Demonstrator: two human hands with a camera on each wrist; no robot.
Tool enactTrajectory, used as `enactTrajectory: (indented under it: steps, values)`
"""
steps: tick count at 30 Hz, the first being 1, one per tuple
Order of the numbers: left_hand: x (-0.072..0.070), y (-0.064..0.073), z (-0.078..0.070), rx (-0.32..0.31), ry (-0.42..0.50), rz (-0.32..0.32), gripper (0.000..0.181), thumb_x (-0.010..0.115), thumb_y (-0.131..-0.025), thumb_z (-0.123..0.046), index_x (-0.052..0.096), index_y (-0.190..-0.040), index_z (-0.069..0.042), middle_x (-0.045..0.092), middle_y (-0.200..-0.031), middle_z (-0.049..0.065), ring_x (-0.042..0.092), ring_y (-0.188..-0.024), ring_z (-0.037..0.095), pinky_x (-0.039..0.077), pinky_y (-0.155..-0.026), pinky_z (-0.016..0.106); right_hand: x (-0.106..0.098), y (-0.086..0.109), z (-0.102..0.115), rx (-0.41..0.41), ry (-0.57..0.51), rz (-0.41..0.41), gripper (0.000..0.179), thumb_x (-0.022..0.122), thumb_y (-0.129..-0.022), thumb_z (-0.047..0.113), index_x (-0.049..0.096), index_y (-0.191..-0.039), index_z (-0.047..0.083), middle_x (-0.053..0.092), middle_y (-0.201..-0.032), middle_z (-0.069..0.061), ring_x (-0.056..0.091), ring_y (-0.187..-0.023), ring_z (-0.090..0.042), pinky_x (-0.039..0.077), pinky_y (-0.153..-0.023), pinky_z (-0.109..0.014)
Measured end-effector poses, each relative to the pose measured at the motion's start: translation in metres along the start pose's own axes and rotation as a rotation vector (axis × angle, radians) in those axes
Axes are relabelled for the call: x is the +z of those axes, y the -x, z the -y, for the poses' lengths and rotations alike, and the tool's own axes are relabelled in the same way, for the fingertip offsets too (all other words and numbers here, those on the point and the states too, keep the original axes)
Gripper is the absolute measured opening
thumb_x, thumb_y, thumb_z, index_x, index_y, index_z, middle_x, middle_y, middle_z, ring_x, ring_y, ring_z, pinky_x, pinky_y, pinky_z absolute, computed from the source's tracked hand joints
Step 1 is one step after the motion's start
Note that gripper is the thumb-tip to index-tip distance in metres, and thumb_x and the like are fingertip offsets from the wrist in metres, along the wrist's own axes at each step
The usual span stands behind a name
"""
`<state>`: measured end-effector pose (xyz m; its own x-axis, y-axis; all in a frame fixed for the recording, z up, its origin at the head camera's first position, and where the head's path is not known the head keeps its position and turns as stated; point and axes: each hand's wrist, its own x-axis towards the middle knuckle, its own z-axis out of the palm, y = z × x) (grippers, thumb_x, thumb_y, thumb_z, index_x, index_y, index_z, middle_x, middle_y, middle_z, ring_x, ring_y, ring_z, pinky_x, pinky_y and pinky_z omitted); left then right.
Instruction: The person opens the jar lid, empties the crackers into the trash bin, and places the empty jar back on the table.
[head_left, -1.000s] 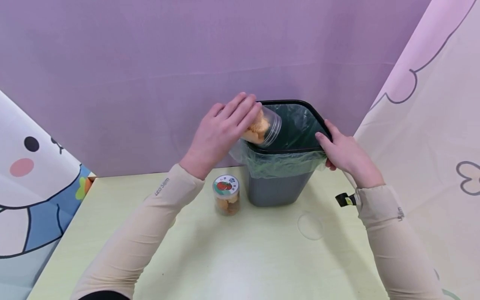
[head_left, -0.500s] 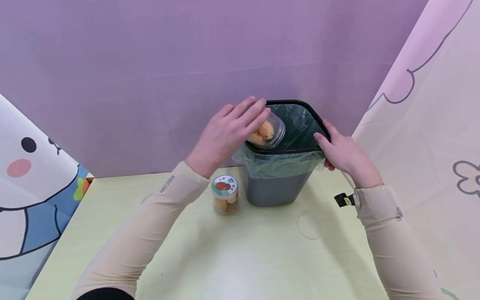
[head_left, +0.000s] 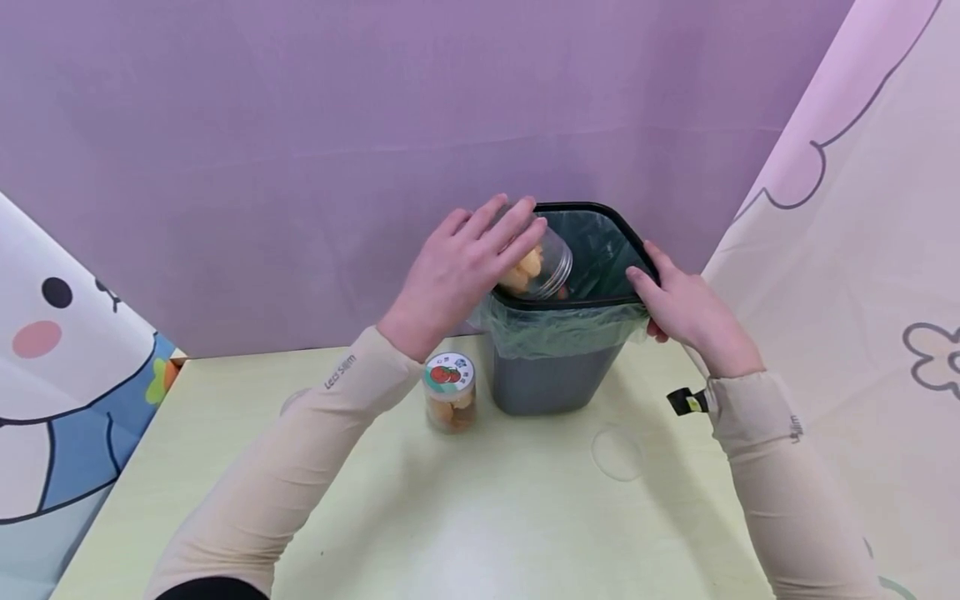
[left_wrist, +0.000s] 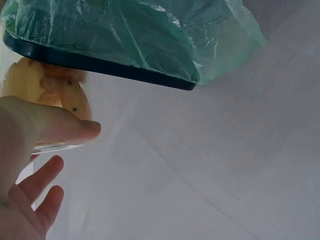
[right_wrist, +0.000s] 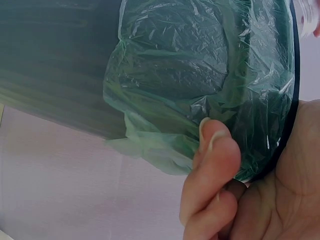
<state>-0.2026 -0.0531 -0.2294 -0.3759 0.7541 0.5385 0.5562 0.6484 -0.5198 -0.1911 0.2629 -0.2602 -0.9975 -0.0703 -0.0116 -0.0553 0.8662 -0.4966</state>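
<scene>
My left hand [head_left: 468, 262] holds a clear plastic jar [head_left: 557, 254] on its side, its mouth tipped down over the left rim of a grey trash can [head_left: 547, 387]. Golden-brown snack pieces [left_wrist: 62, 90] show through the jar's wall. An orange-brown bit lies at the jar's mouth, inside the can. On the can's right side, my right hand [head_left: 690, 312] grips the black rim, thumb inside and fingers outside. A green bag [right_wrist: 170, 65] lines the can and folds over that rim. The can's bottom inside is hidden.
A second, closed jar [head_left: 450, 396] of snacks, with tomatoes on its lid, stands left of the can. A thin clear disc [head_left: 617, 452] lies on the pale table [head_left: 480, 525] in front. A purple cloth backdrop [head_left: 337, 167] hangs right behind.
My left hand has moved the jar slightly right, further over the can. Snack pieces inside have shifted, and a bit now shows at the mouth. My right hand keeps its grip.
</scene>
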Motion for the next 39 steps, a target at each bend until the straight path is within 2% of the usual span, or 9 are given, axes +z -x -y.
enactTrajectory:
  steps: [6, 9, 11, 16, 23, 25, 28, 36, 39]
  values:
    - [0.001, 0.0, 0.0, -0.047, -0.009, -0.034, 0.062, 0.062, -0.092, 0.001, 0.042, -0.149, -0.015, 0.039, -0.151, 0.011, 0.041, -0.132, 0.03, 0.044, -0.093, 0.043, 0.0, 0.001, 0.0, -0.002, -0.006, -0.007, 0.082, 0.024, -0.097, 0.071, -0.002, -0.16, 0.026, 0.064, -0.065, -0.009, 0.06, -0.058, -0.025, 0.043, -0.08, -0.046]
    - [0.003, -0.001, 0.0, -0.12, -0.025, -0.059, 0.056, 0.058, -0.094, 0.001, 0.044, -0.146, -0.014, 0.043, -0.146, 0.012, 0.046, -0.124, 0.03, 0.046, -0.088, 0.043, 0.0, 0.001, 0.0, 0.003, -0.009, -0.003, 0.082, 0.024, -0.097, 0.071, -0.002, -0.16, 0.027, 0.064, -0.065, -0.009, 0.06, -0.058, -0.025, 0.043, -0.079, -0.046]
    - [0.003, -0.001, 0.001, -0.184, -0.016, -0.046, 0.053, 0.062, -0.094, -0.006, 0.046, -0.144, -0.013, 0.047, -0.14, 0.012, 0.048, -0.118, 0.03, 0.046, -0.086, 0.043, 0.0, 0.001, 0.0, 0.005, -0.012, 0.001, 0.082, 0.025, -0.097, 0.071, -0.002, -0.16, 0.027, 0.064, -0.066, -0.009, 0.06, -0.059, -0.025, 0.043, -0.078, -0.045]
    - [0.001, -0.002, 0.007, -0.29, 0.051, 0.061, 0.061, 0.073, -0.086, -0.02, 0.048, -0.14, -0.008, 0.052, -0.129, 0.014, 0.047, -0.112, 0.032, 0.046, -0.087, 0.044, 0.0, 0.0, 0.0, 0.006, -0.008, 0.002, 0.083, 0.024, -0.096, 0.072, -0.003, -0.16, 0.028, 0.064, -0.066, -0.009, 0.06, -0.06, -0.025, 0.043, -0.08, -0.047]
    - [-0.01, -0.004, 0.021, -0.415, 0.292, 0.245, 0.088, 0.085, -0.07, -0.038, 0.046, -0.143, -0.008, 0.049, -0.132, 0.012, 0.043, -0.119, 0.031, 0.043, -0.094, 0.048, 0.001, 0.0, -0.001, 0.003, -0.02, -0.005, 0.081, 0.026, -0.097, 0.07, -0.001, -0.16, 0.028, 0.064, -0.066, -0.01, 0.06, -0.059, -0.025, 0.043, -0.079, -0.046]
    - [-0.011, -0.004, 0.024, -0.431, 0.331, 0.282, 0.092, 0.085, -0.07, -0.043, 0.044, -0.144, -0.007, 0.049, -0.134, 0.012, 0.043, -0.12, 0.03, 0.043, -0.096, 0.047, 0.001, 0.0, 0.0, 0.004, -0.023, -0.004, 0.081, 0.025, -0.097, 0.071, -0.002, -0.16, 0.028, 0.063, -0.066, -0.01, 0.06, -0.059, -0.025, 0.043, -0.078, -0.045]
    - [-0.01, -0.003, 0.027, -0.44, 0.366, 0.3, 0.094, 0.086, -0.069, -0.047, 0.044, -0.144, -0.007, 0.05, -0.134, 0.011, 0.045, -0.12, 0.03, 0.044, -0.096, 0.046, 0.002, 0.0, 0.0, 0.003, -0.023, -0.007, 0.082, 0.025, -0.096, 0.071, -0.001, -0.161, 0.028, 0.063, -0.066, -0.01, 0.06, -0.058, -0.025, 0.043, -0.078, -0.045]
    - [-0.009, 0.0, 0.028, -0.429, 0.388, 0.288, 0.095, 0.083, -0.07, -0.057, 0.045, -0.143, -0.009, 0.051, -0.133, 0.01, 0.049, -0.117, 0.029, 0.046, -0.092, 0.047, 0.002, 0.0, 0.001, 0.002, -0.026, -0.006, 0.084, 0.024, -0.095, 0.074, -0.001, -0.161, 0.028, 0.063, -0.065, -0.01, 0.06, -0.059, -0.025, 0.043, -0.081, -0.046]
    - [-0.009, 0.0, 0.027, -0.419, 0.364, 0.276, 0.093, 0.083, -0.071, -0.055, 0.046, -0.142, -0.008, 0.051, -0.133, 0.01, 0.049, -0.118, 0.029, 0.046, -0.092, 0.047, 0.002, 0.0, 0.001, 0.001, -0.027, -0.006, 0.084, 0.024, -0.095, 0.073, -0.001, -0.161, 0.028, 0.063, -0.065, -0.01, 0.06, -0.058, -0.025, 0.043, -0.08, -0.046]
